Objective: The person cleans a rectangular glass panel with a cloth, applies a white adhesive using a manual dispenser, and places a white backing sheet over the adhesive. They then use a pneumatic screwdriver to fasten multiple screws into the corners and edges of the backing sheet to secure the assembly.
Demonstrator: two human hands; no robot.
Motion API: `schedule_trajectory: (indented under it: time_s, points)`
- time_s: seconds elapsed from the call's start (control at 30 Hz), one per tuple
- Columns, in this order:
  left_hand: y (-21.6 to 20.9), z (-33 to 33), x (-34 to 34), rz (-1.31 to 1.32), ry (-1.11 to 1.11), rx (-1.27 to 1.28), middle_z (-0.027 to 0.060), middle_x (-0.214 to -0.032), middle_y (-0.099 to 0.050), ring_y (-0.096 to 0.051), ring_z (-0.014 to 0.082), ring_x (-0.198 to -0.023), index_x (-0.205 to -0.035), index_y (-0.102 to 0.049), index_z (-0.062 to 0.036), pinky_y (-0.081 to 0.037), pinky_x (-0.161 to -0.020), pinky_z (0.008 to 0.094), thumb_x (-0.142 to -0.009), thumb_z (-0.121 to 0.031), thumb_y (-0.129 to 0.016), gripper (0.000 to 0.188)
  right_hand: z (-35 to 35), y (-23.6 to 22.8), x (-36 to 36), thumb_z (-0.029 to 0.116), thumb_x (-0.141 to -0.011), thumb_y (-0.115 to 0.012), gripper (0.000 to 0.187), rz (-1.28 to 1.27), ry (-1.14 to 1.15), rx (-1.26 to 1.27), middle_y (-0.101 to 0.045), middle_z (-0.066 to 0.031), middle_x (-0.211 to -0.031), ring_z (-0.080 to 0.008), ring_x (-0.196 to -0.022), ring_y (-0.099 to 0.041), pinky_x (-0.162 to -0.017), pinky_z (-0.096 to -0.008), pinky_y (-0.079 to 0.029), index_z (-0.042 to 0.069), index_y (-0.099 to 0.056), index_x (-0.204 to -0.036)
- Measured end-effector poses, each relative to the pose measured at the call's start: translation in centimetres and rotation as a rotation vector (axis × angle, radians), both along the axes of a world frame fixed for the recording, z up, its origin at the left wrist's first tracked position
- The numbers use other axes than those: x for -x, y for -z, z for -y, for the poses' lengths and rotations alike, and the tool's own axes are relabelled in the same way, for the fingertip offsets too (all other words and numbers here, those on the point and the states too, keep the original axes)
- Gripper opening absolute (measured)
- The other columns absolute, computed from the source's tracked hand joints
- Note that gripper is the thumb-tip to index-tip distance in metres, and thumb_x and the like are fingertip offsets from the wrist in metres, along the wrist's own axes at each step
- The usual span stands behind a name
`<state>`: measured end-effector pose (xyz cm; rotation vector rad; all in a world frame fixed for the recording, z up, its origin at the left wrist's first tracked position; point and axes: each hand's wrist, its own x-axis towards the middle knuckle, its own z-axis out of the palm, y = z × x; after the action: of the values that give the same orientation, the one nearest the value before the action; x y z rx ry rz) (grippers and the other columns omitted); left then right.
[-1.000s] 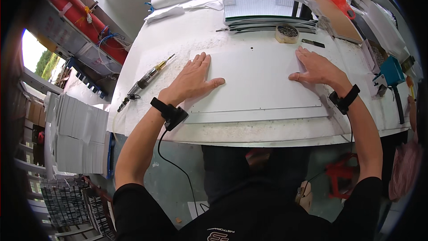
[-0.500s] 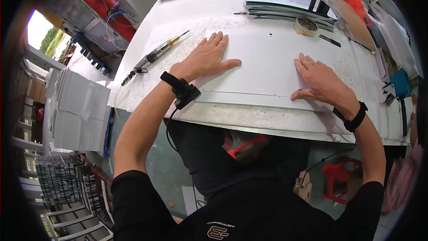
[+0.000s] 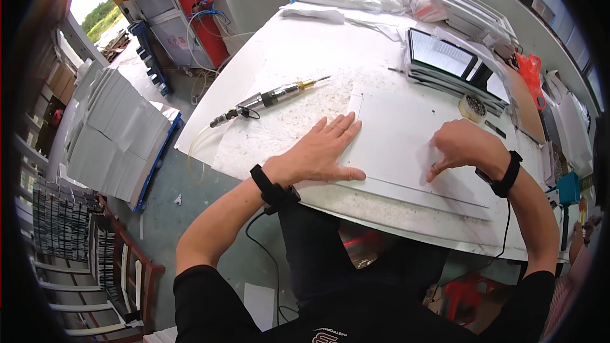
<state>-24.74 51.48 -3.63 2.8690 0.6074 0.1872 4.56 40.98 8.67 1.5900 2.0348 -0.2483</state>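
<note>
A thin white rectangular panel lies flat on the white-topped table. My left hand rests palm down across its left edge, fingers stretched out and thumb pointing right. Over the panel's right part is my right hand, its knuckles bent and thumb pointing down. The fingertips of that hand are tucked underneath and hidden, so whether they hold anything does not show. Beyond my left hand lies a metal power screwdriver with a slim bit and an attached hose. Black straps circle both wrists.
At the panel's far side stand a round tub of small dark pieces, a small black bar and stacked dark-framed panels. A teal tool sits at the right edge. Left of the table rises a white panel stack.
My right hand has gone from lying flat with straight fingers to bent fingers. My left hand stays flat. The whole view has swung, showing more of the room beyond the table.
</note>
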Motion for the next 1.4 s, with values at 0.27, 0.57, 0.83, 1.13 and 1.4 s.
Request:
schedule_trajectory:
  time_s: [0.27,0.57,0.83,1.13,1.4]
  points:
    - [0.4,0.4,-0.1,0.069,-0.04,0.072,0.0296,-0.166,-0.021,-0.02,0.0428,-0.155,-0.159,-0.025,0.0045,-0.015,-0.127,0.0531,-0.088,-0.075,-0.059,0.112,-17.3,1.6,14.7,0.031,-0.083,-0.084,0.069,-0.499,-0.444,-0.359,-0.07,-0.0206,-0.116,-0.0355,-0.109,-0.068,-0.094,-0.0441,-0.053,-0.002,-0.058,-0.138]
    - [1.2,0.5,0.7,0.181,-0.049,0.181,0.0296,-0.164,-0.027,-0.017,0.04,-0.157,-0.157,-0.027,0.0067,-0.011,-0.128,0.0508,-0.088,-0.069,-0.063,0.109,-24.7,7.3,23.6,0.011,-0.082,-0.073,0.055,-0.558,-0.58,-0.221,-0.06,-0.0188,-0.109,-0.0354,-0.097,-0.066,-0.084,-0.0444,-0.053,0.001,-0.059,-0.134]
    - [0.6,0.7,1.0,0.148,-0.066,0.278,0.0295,-0.162,-0.03,-0.023,0.0417,-0.154,-0.155,-0.03,0.008,-0.016,-0.127,0.049,-0.087,-0.065,-0.065,0.106,-22.3,7.7,25.6,0.01,-0.079,-0.073,0.044,-0.492,-0.532,-0.263,-0.056,-0.0284,-0.107,-0.0444,-0.088,-0.068,-0.078,-0.0494,-0.056,-0.013,-0.053,-0.111]
    - [-1.1,1.4,0.5,0.218,-0.074,0.262,0.0272,-0.159,-0.037,-0.029,0.0385,-0.151,-0.148,-0.043,0.008,-0.02,-0.126,0.0492,-0.085,-0.057,-0.073,0.095,-18.9,5.2,23.1,0.005,-0.084,-0.072,0.032,-0.81,-0.387,-0.565,-0.058,-0.0265,-0.098,-0.0419,-0.081,-0.068,-0.072,-0.0468,-0.056,-0.008,-0.053,-0.106]
    - [-0.4,1.4,0.4,0.139,-0.1,0.197,0.0222,-0.168,-0.025,-0.019,0.036,-0.157,-0.158,-0.034,-0.0015,-0.012,-0.129,0.0468,-0.085,-0.067,-0.07,0.105,-10.6,-7.4,9.0,0.023,-0.097,-0.067,0.025,-1.36,0.059,-0.994,-0.059,-0.0059,-0.071,-0.0147,-0.064,-0.059,-0.061,-0.0366,-0.049,0.0,-0.056,-0.1]
